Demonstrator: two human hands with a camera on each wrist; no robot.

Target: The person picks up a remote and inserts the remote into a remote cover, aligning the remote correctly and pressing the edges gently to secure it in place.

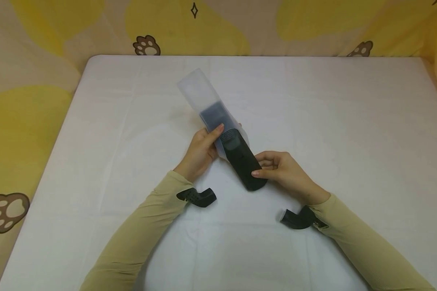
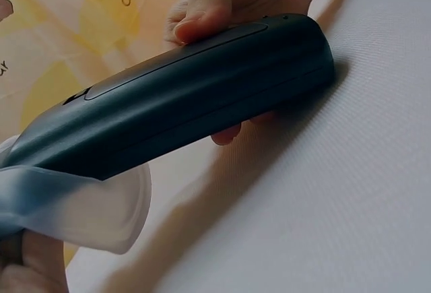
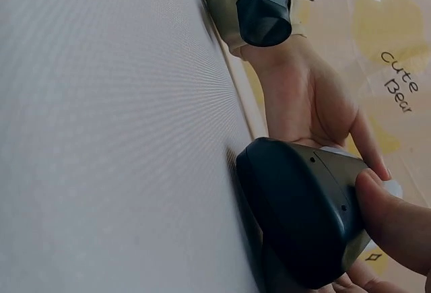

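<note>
A long black remote control (image 1: 243,163) lies slantwise between the hands, its far part inside a translucent sleeve (image 1: 198,87). The sleeve's far end extends beyond the remote, and its flared mouth (image 2: 118,215) hangs around the remote's middle in the left wrist view. My left hand (image 1: 201,151) grips the sleeve with the thumb on top and the fingers mostly hidden beneath. Near the remote's bare rounded end, my right hand (image 1: 282,171) pinches it, thumb on the upper face and fingers along the far side and below. Two small holes show by that end in the right wrist view.
A white cloth covers the table (image 1: 349,121). Behind it hangs a yellow and beige patterned cloth (image 1: 218,28) with paw prints. A black wrist camera (image 1: 200,197) sits at the left sleeve cuff, another black camera (image 1: 298,218) at the right.
</note>
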